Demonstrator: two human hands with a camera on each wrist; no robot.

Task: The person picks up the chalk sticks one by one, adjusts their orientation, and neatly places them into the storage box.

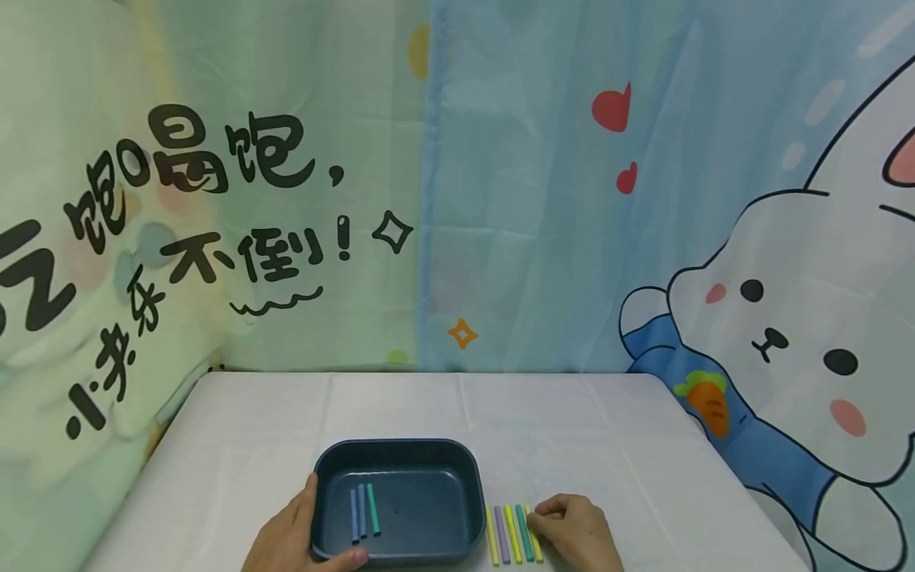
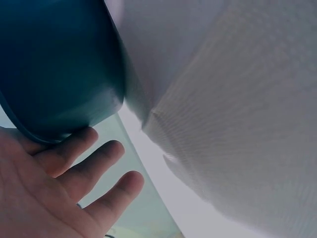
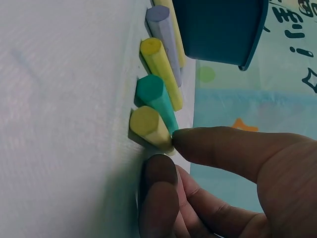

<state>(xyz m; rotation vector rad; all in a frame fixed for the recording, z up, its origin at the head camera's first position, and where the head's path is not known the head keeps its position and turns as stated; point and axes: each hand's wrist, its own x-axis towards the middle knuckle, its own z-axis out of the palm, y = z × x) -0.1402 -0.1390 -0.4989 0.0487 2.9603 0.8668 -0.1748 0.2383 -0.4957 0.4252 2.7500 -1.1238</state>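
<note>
My left hand point(image 1: 293, 532) grips the near left corner of a dark blue tray point(image 1: 429, 548), with fingers along its left side and the thumb by the front rim. Inside the tray lie two blue chalk sticks point(image 1: 353, 516) and a green chalk stick point(image 1: 374, 510). Right of the tray several chalk sticks lie side by side: yellow, purple point(image 1: 502, 535), yellow point(image 1: 513, 534), green point(image 3: 157, 99) and yellow. With thumb and fingertip, my right hand point(image 1: 575, 531) pinches the rightmost yellow chalk stick point(image 3: 147, 124), which lies beside the green one.
A white cloth point(image 1: 608, 437) covers the table. Behind it hangs a printed curtain point(image 1: 515, 238) with a rabbit and lettering. The tray stands close to the left end of the chalk row.
</note>
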